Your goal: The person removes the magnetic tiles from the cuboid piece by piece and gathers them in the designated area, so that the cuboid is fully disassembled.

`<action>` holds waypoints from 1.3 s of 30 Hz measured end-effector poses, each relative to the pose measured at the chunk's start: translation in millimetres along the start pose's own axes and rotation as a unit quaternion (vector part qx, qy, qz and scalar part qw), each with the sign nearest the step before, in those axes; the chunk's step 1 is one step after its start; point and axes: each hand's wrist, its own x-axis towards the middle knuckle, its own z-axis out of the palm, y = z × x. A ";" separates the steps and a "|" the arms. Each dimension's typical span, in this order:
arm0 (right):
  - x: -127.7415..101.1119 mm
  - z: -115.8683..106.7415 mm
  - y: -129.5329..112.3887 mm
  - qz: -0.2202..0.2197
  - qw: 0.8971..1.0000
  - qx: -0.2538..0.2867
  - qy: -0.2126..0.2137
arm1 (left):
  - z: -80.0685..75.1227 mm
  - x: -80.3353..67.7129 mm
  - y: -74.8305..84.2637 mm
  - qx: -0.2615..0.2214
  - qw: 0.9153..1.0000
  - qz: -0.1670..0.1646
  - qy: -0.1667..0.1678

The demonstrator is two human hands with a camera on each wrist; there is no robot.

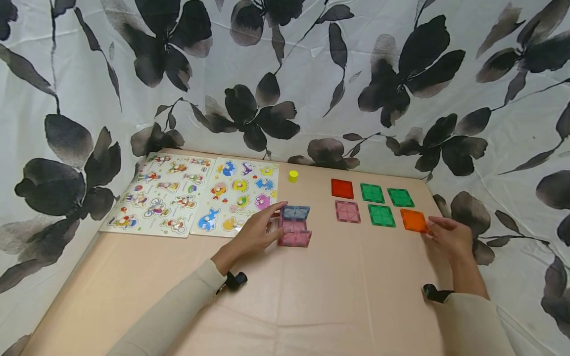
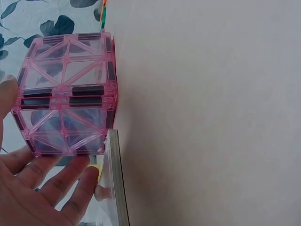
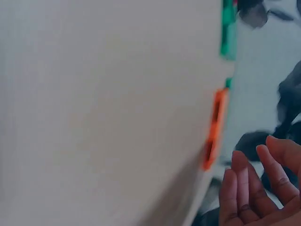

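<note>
A small box of pink magnetic tiles (image 1: 295,232) with a blue tile at its back stands on the table's middle. My left hand (image 1: 260,228) rests against its left side with straight fingers. In the left wrist view the pink tile box (image 2: 66,94) fills the upper left, with my fingers (image 2: 51,181) below it and my thumb at its edge. My right hand (image 1: 445,236) lies relaxed by the table's right edge, just beside an orange tile (image 1: 414,220) and holding nothing. In the right wrist view the orange tile (image 3: 214,127) shows edge-on, with the fingers (image 3: 256,186) apart from it.
Flat on the table (image 1: 338,296) lie a red tile (image 1: 342,188), a pink tile (image 1: 348,211) and three green tiles (image 1: 381,215). A yellow peg (image 1: 293,176) stands further back. Two picture puzzle boards (image 1: 196,198) lie at the left. A flowered cloth surrounds the table.
</note>
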 end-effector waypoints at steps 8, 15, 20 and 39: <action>-53.0 37.1 -46.2 -0.164 0.986 -0.041 -0.011 | -3.0 -0.7 0.0 0.005 1.000 -0.002 0.000; -99.4 86.5 -75.1 -0.289 0.952 -0.069 -0.075 | -7.6 2.4 -4.3 -0.035 0.999 0.025 0.006; -126.6 120.1 -87.4 -0.326 0.933 -0.063 -0.141 | -4.6 4.7 -7.6 -0.075 0.996 0.046 0.012; -162.9 218.2 -94.7 -0.389 0.876 -0.156 -0.237 | 4.9 6.2 -6.6 -0.101 0.995 0.022 0.013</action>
